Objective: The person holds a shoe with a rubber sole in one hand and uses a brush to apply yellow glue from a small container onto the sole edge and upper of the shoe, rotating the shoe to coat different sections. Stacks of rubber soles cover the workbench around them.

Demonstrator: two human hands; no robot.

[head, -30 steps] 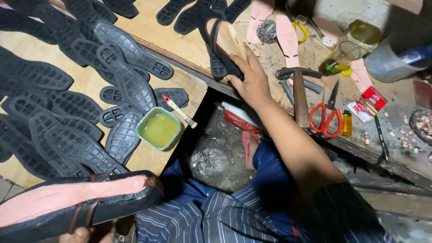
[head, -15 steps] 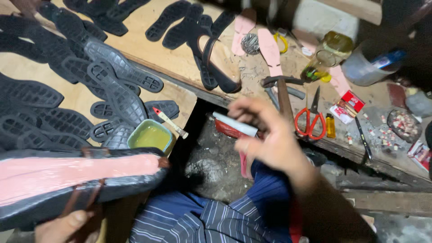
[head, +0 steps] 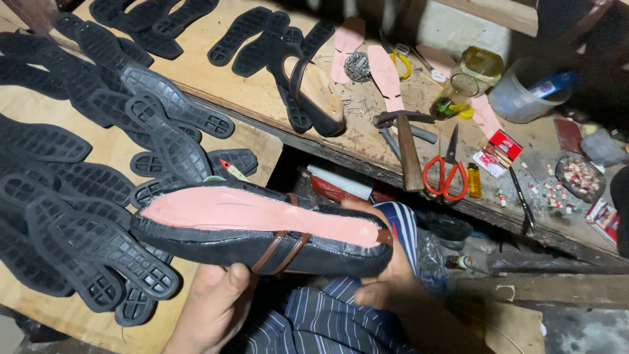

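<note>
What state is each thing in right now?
Left hand: gripping the shoe from below.
Right hand: holding the shoe's end.
Shoe: held sole-up, pink bottom bare.
Scissors: lying closed.
Hammer: lying flat.
Finished sandal: resting on the bench.

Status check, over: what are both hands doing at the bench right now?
Left hand grips black shoe with pink insole from below. Right hand holds its end. Nothing blocking; black rubber soles lie beside.
</note>
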